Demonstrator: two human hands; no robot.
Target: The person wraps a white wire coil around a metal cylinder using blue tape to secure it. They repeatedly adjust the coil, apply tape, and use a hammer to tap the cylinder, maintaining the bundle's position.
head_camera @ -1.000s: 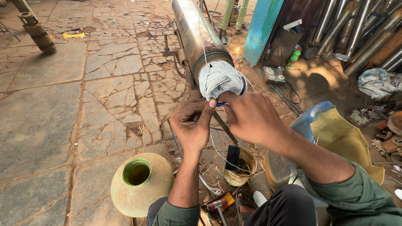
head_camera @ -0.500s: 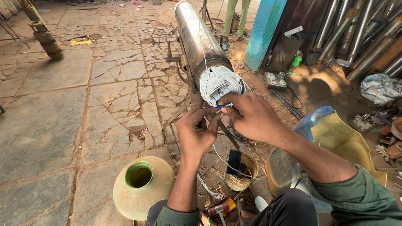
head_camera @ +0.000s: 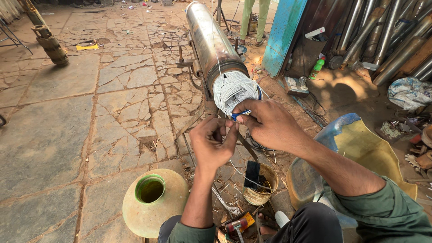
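Stone floor (head_camera: 54,135), cylinder (head_camera: 211,40) propped level at hand height.
Left hand (head_camera: 213,144) pinches a wire (head_camera: 234,168) taut; right hand (head_camera: 270,123) grips a blue tool (head_camera: 240,113) against the coil (head_camera: 234,90).

The cylinder (head_camera: 210,40) is polished metal, glossy and smooth. The wire bundle (head_camera: 234,92) at its end has a white, smooth plastic-looking coating. The floor (head_camera: 67,117) is rough, cracked stone (matt, dusty). The pot (head_camera: 153,202) looks like matt earthenware. The sleeve (head_camera: 387,211) is green cloth.
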